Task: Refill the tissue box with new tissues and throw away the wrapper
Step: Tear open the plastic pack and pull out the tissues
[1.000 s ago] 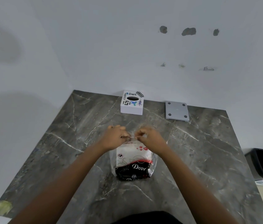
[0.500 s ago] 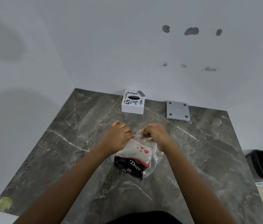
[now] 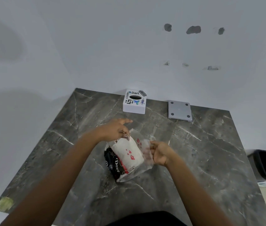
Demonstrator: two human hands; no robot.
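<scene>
While both hands (image 3: 116, 130) (image 3: 160, 154) pinch its clear wrapper (image 3: 145, 167), the red-printed tissue pack (image 3: 129, 154) tilts.
</scene>
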